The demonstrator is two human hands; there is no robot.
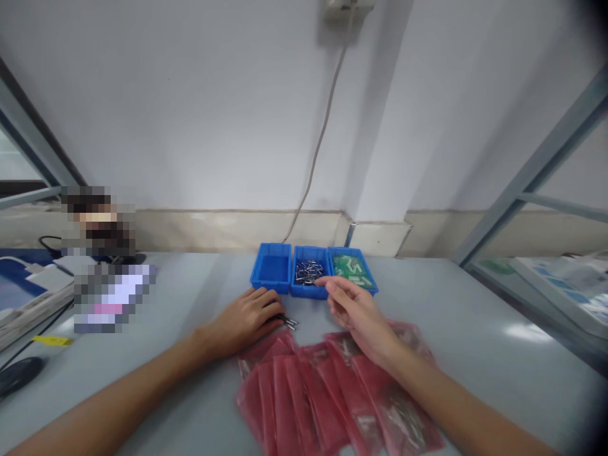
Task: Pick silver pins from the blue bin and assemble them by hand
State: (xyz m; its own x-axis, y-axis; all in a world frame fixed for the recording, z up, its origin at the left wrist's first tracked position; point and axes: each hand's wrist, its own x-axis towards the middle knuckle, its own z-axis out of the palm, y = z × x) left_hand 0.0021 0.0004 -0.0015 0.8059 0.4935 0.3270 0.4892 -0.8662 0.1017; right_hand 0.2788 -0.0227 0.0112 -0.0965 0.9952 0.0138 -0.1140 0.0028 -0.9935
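Observation:
My left hand point(256, 315) rests on the table, palm down, with its fingers curled in. Several thin metal pins point(291, 323) poke out from under those fingers. At the front right corner of the middle blue bin is my right hand point(355, 311), thumb and forefinger close together; anything between them is too small to make out. That middle bin point(308, 292) holds a heap of shiny metal pins point(310, 271). Below both hands lies an overlapping row of pink plastic bags point(304, 399), some with pieces visible inside.
An empty blue bin point(272, 288) stands left of the middle one; a right-hand bin point(372, 288) contains green bags with white pieces point(351, 266). On the left are a blurred-out phone point(116, 297), a yellow tag point(52, 341), a black mouse point(19, 375) and a power strip point(35, 313).

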